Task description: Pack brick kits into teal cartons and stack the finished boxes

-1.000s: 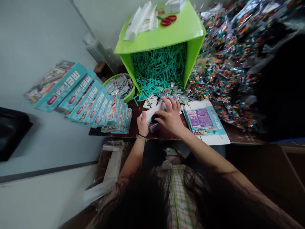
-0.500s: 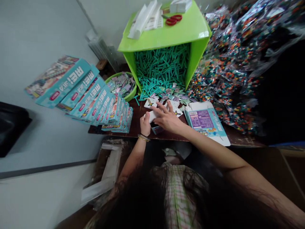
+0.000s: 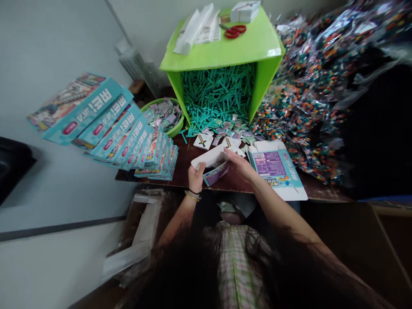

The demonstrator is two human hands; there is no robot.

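Observation:
Between my hands is a small cardboard box, purple and teal outside, with its white flap standing up and its mouth facing me. My left hand grips the box's left end, thumb on the white flap. At the box's right end, my right hand holds it with the fingers along the side. Just beyond the box lie white cards with a sword picture and further cards with a pickaxe picture. To the right, flattened teal boxes are stacked on the brown table.
A leaning stack of filled teal boxes rises on the left. Behind stands a green bin of teal sticks, with red scissors on top. A green basket holds small packets. Bags of colourful pieces crowd the right.
My right hand has moved from over the top of the box to its right end. The white flap and the box's opening now show. My left hand keeps its hold.

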